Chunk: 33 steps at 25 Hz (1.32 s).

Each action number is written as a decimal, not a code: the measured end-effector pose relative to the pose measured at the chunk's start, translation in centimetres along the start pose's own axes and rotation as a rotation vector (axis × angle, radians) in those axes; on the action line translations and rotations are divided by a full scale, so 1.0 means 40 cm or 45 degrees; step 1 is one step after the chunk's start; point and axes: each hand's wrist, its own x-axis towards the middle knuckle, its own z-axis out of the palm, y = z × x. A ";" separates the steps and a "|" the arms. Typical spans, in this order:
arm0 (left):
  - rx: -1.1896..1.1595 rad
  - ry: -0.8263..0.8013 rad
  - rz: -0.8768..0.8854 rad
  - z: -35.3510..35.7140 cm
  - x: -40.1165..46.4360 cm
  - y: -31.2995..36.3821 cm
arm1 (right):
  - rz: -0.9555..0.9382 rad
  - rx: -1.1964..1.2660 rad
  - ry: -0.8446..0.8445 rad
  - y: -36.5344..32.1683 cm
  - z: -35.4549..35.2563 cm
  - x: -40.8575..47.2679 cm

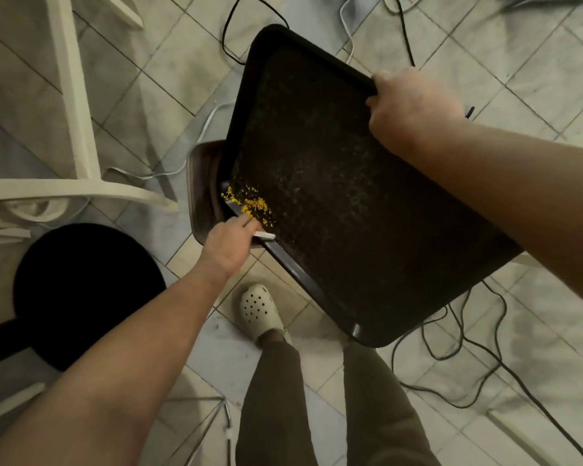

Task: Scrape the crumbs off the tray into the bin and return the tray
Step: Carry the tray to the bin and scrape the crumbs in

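The tray (333, 196) hides most of the bin (201, 193); the right foot is hidden beneath it too.

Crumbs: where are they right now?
In the head view, the yellow crumbs sit in the tray's lower left corner, above the bin, just ahead of the left hand.

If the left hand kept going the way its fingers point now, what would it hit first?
Most likely the yellow crumbs just ahead of the left hand, which pinches a small white scraper at the dark tray's low edge. Beyond them lie the tray's corner and the bin below. Depth is uncertain.
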 end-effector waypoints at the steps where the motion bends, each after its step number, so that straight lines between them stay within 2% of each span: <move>1: -0.081 0.040 -0.226 0.000 0.000 -0.001 | 0.003 0.004 -0.006 -0.001 0.002 0.003; 3: -0.451 0.188 -0.724 0.000 -0.012 0.015 | 0.002 0.002 -0.006 -0.002 0.005 0.008; 4: -0.644 0.265 -0.859 0.005 -0.019 0.037 | 0.003 -0.007 -0.003 -0.002 0.004 0.010; 6: -0.996 0.354 -0.900 0.019 -0.034 0.105 | 0.005 -0.026 -0.003 -0.006 0.001 0.015; 8: -1.279 0.379 -0.808 0.027 -0.046 0.184 | 0.008 -0.025 -0.009 -0.010 0.001 0.020; 11: -1.292 0.414 -0.814 0.036 -0.027 0.246 | 0.029 -0.024 -0.034 -0.011 0.001 0.027; 16: -1.297 0.427 -1.267 0.024 0.039 0.186 | 0.003 -0.028 0.008 -0.009 0.002 0.031; 18: -1.350 0.521 -1.222 0.007 0.040 0.192 | 0.010 -0.027 -0.011 -0.008 0.004 0.033; 20: -1.441 0.603 -0.965 -0.014 0.034 0.223 | 0.016 -0.041 -0.035 -0.006 0.001 0.032; 22: -1.438 0.630 -0.842 -0.028 0.044 0.240 | 0.019 -0.068 -0.036 -0.005 -0.001 0.033; 23: -1.444 0.644 -0.893 -0.036 0.059 0.239 | 0.022 -0.079 -0.033 -0.003 -0.001 0.035; 25: -1.465 0.631 -1.147 -0.041 0.091 0.216 | 0.021 -0.090 -0.031 -0.003 0.000 0.036; 28: -1.382 0.512 -1.426 -0.034 0.104 0.166 | 0.007 -0.104 -0.015 -0.004 -0.001 0.035; 30: -1.325 0.547 -1.399 -0.033 0.100 0.153 | 0.013 -0.105 -0.013 -0.005 -0.004 0.033; 33: -1.377 0.639 -1.192 -0.060 0.118 0.164 | 0.014 -0.099 -0.028 -0.006 -0.002 0.033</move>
